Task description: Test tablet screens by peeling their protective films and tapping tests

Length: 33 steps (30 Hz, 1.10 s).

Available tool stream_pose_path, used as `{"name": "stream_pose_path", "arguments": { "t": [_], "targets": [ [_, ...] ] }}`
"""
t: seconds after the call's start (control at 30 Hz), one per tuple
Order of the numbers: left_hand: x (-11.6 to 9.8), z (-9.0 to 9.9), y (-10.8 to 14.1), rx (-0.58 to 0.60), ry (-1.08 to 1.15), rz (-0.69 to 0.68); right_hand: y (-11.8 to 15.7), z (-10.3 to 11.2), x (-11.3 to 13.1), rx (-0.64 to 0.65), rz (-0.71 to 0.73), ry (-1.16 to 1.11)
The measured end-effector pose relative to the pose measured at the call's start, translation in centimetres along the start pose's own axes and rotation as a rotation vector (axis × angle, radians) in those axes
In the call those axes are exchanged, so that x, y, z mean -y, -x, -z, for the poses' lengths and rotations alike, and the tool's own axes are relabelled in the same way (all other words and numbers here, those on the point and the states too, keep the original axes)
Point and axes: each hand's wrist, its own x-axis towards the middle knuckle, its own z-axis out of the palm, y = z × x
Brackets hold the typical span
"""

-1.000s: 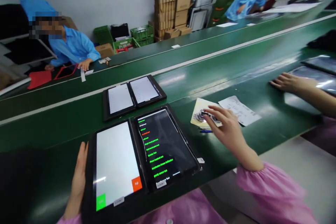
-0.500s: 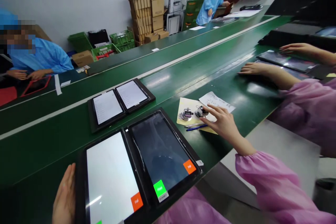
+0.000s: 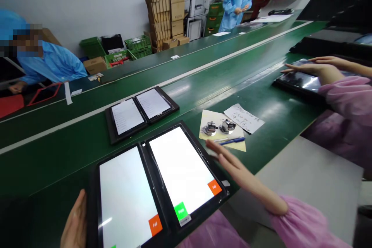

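Observation:
In front of me lies a black tray (image 3: 161,206) holding two tablets. The left tablet (image 3: 124,197) and the right tablet (image 3: 180,166) both have lit white screens with orange "Fail" squares; a green "Pass" square shows on the right one. My left hand (image 3: 74,221) rests flat along the tray's left side, fingers stretched out. My right hand (image 3: 232,164), open and empty, reaches to the tray's right edge; whether it touches is unclear. Beyond it, two metal tally counters (image 3: 210,128) and a blue pen (image 3: 232,140) lie on yellow paper (image 3: 205,118).
A second tray (image 3: 116,137) with two lit tablets sits behind, beside the white line. A handwritten paper slip (image 3: 247,120) lies right of the counters. At the right, a co-worker's hands (image 3: 316,70) are over another tray. Two people in blue stand across the bench.
My right hand has left the tally counter and moved down-left to the tray's right edge. The right tablet's screen has turned from dark to white. My left hand stays at the tray's side.

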Motion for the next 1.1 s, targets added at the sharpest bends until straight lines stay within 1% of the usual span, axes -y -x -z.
{"name": "stream_pose_path", "arguments": {
  "t": [0.03,0.1,0.17,0.27,0.4,0.5,0.57,0.63,0.67,0.73,0.77,0.8,0.83,0.87,0.9,0.93,0.97,1.0,1.07,1.1],
  "targets": [
    [-0.1,0.0,0.1,-0.01,-0.01,0.013,0.7,-1.1,0.3,0.071,-0.081,-0.122],
    [-0.3,-0.2,0.3,-0.01,-0.007,0.031,1.3,-2.8,0.5,0.16,-0.222,-0.329],
    [-0.4,-0.4,0.3,0.013,0.018,0.028,1.0,-3.8,0.8,0.192,-0.281,-0.41],
    [-0.2,-0.4,0.2,0.067,0.13,0.02,-0.1,-4.7,1.5,0.237,-0.327,-0.451],
    [0.4,-0.1,0.0,0.147,0.294,-0.008,-0.8,-5.7,2.8,0.215,-0.397,-0.433],
    [1.0,0.0,-0.1,0.232,0.292,-0.063,-0.6,-6.1,2.3,0.215,-0.439,-0.417],
    [1.3,0.3,-0.1,0.279,0.19,-0.14,-0.9,-5.5,1.3,0.213,-0.446,-0.378],
    [1.5,0.8,-0.3,0.293,0.044,-0.218,-2.2,-4.3,0.6,0.185,-0.384,-0.256],
    [1.4,1.1,-0.5,0.286,-0.019,-0.242,-3.3,-3.5,0.6,0.169,-0.333,-0.166],
    [0.8,1.4,-1.2,0.248,-0.096,-0.265,-6.0,-2.3,2.0,0.133,-0.182,0.038],
    [0.2,1.3,-1.7,0.223,-0.113,-0.276,-7.5,-2.1,3.2,0.121,-0.048,0.181],
    [-0.5,1.2,-2.4,0.2,-0.132,-0.294,-8.9,-2.3,4.8,0.106,0.129,0.308],
    [-1.3,0.8,-3.3,0.18,-0.149,-0.317,-10.3,-3.1,6.5,0.148,0.323,0.385],
    [-2.1,0.3,-4.2,0.163,-0.165,-0.343,-11.5,-4.5,8.2,0.208,0.497,0.401],
    [-2.9,-0.3,-5.1,0.152,-0.182,-0.368,-12.5,-6.5,9.7,0.33,0.621,0.401],
    [-3.7,-0.9,-5.9,0.143,-0.199,-0.39,-13.4,-8.8,11.0,0.484,0.705,0.428],
    [-4.2,-1.5,-6.6,0.134,-0.215,-0.407,-14.2,-11.4,11.9,0.57,0.743,0.449],
    [-4.6,-2.1,-7.1,0.125,-0.229,-0.42,-14.9,-14.0,12.5,0.607,0.762,0.467],
    [-4.8,-2.9,-7.6,0.102,-0.244,-0.44,-16.0,-18.5,12.8,0.642,0.773,0.508],
    [-4.6,-3.1,-7.6,0.092,-0.248,-0.449,-16.5,-20.3,12.7,0.651,0.772,0.522]
  ]
}}
